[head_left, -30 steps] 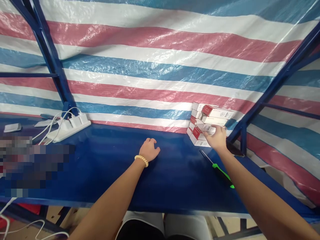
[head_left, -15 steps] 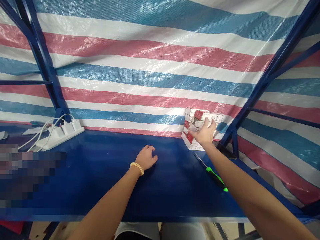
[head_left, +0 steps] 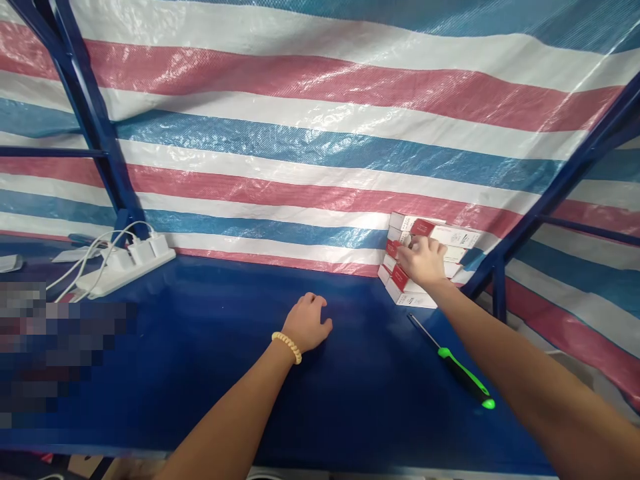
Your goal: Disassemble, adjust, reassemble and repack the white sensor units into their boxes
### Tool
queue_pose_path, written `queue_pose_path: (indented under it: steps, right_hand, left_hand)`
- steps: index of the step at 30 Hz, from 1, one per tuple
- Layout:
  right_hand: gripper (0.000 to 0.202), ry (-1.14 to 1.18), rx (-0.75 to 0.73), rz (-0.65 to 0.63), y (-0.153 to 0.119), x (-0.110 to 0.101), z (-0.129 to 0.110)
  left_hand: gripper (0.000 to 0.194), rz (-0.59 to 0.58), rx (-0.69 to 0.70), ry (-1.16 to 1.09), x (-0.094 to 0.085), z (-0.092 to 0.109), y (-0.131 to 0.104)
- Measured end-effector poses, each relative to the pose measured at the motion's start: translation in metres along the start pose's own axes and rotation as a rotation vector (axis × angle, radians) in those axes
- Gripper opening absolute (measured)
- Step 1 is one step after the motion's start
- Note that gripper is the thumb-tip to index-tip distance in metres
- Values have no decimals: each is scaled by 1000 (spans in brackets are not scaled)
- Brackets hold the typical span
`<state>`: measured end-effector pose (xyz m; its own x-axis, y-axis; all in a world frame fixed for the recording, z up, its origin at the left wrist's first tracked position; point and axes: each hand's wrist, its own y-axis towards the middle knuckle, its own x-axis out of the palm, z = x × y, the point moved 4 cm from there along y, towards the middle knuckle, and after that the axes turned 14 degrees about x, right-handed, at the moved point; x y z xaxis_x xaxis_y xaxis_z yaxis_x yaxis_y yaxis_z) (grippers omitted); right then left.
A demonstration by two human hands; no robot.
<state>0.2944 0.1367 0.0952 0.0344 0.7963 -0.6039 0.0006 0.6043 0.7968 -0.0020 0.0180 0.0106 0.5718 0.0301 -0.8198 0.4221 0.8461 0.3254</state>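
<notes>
Small white-and-red cardboard boxes (head_left: 413,299), several of them, are stacked at the back right of the blue tabletop (head_left: 220,373), against the striped sheet. My right hand (head_left: 424,261) reaches into the front of this stack, its fingers curled in a grip on one of the middle boxes; the hand hides most of that box. My left hand (head_left: 306,323) rests on the tabletop with nothing in it, fingers loosely bent and thumb apart. A yellowish coiled band (head_left: 287,347) circles the left wrist. Nearest my right forearm lies a green-and-black screwdriver (head_left: 465,373), its tip towards the boxes.
At the back left sits a white power strip (head_left: 125,270) with plugs and white cables. A blurred-out patch (head_left: 60,360) covers the left side of the table. Blue metal posts (head_left: 95,127) rise at both sides before the striped plastic sheet (head_left: 310,133).
My right hand has gone from spread fingers before the stack to fingers closed in among the boxes. My left hand stays on the table. The view has shifted slightly.
</notes>
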Motion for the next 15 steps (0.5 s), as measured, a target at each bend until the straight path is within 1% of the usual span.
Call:
queue_pose_path:
  steps: [2, 4, 7, 10, 15]
  right_hand:
    - [29, 67, 123, 83, 5, -3, 7]
    - [31, 128, 205, 130, 7, -6, 11]
    - [32, 176, 272, 142, 4, -9, 10]
    - [30, 205, 374, 150, -1, -12, 10]
    - [29, 268, 489, 96, -1, -14, 13]
  left_hand:
    - [36, -18, -1, -4, 0, 1, 0]
    - [36, -36, -3, -4, 0, 1, 0]
    - [36, -56, -10, -11, 0, 1, 0]
    - [37, -63, -14, -21, 0, 2, -1]
    - [38, -64, -7, -29, -1, 2, -2]
